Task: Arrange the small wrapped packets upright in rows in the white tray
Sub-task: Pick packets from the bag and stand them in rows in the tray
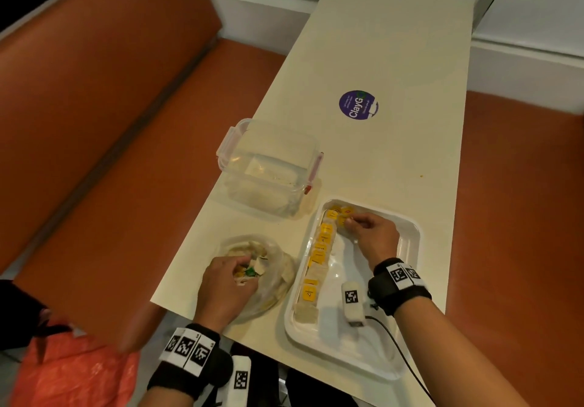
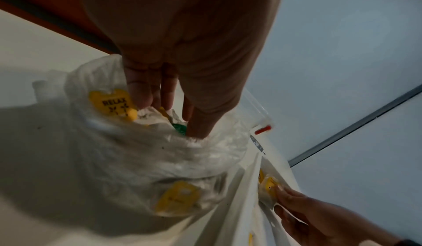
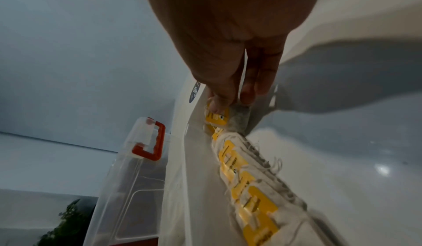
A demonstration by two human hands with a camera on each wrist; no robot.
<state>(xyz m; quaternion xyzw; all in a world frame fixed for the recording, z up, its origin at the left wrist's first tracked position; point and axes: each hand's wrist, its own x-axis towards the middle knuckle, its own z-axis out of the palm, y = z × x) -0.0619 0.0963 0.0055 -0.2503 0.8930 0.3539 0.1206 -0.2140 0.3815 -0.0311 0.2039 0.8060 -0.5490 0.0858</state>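
A white tray [image 1: 407, 340] lies on the table's near right. Along its left wall stands a row of small wrapped packets [image 1: 319, 250] with yellow tags, seen close in the right wrist view as the packet row [image 3: 246, 175]. At the row's far end my right hand [image 1: 350, 221] pinches one packet [image 3: 238, 119] between thumb and fingers. My left hand [image 1: 249, 268] reaches into a crumpled clear bag [image 1: 279, 272] of loose packets. There its fingers [image 2: 146, 96] and thumb close on a green-tagged packet [image 2: 179, 128]. A yellow "RELAX" tag [image 2: 111, 103] lies beside them.
A clear lidded container [image 1: 268, 166] with red clips stands just beyond the bag and the tray. A purple round sticker [image 1: 358, 105] is farther up the cream table [image 1: 395, 59]. An orange bench [image 1: 110, 106] runs along the left. A cable [image 1: 401, 353] trails over the tray's near rim.
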